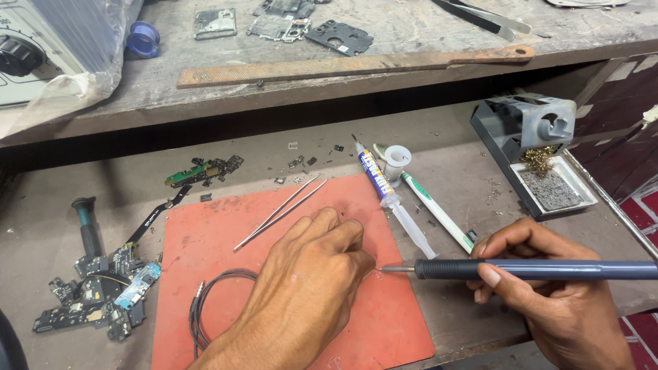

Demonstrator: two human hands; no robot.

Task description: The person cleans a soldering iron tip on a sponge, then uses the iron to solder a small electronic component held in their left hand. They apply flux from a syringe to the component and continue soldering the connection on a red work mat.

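My right hand (548, 294) has its grip closed around a soldering iron with a grey-blue barrel and black collar (534, 269), held level, thumb on top, fingers wrapped beneath. The iron's thin metal tip points left and ends right at the fingertips of my left hand (308, 274). That hand lies knuckles-up on a worn orange-red rubber mat (205, 240), fingers curled down and pinched together at the mat surface; whatever sits under them is hidden, so I cannot tell what, if anything, the left grip holds.

On the mat, just beyond my left knuckles, a pair of slim steel tweezers (281, 212) lies diagonally. A loop of thin black cable (216, 291) lies by my left wrist. At the mat's far right corner lies a clear syringe with a blue label (391, 199), beside it a white pen-shaped tube with green markings (435, 212) and a small white round pot (397, 161).

On the grey counter (459, 171), to the right, stands a grey soldering-iron stand with brass wool and a dark sponge tray (538, 151). To the left, a heap of small circuit boards and flex strips (103, 288), near a black-and-green screwdriver (88, 223). A raised wooden shelf (411, 34) behind carries a long rusty file (343, 65) and phone frame parts (288, 24).
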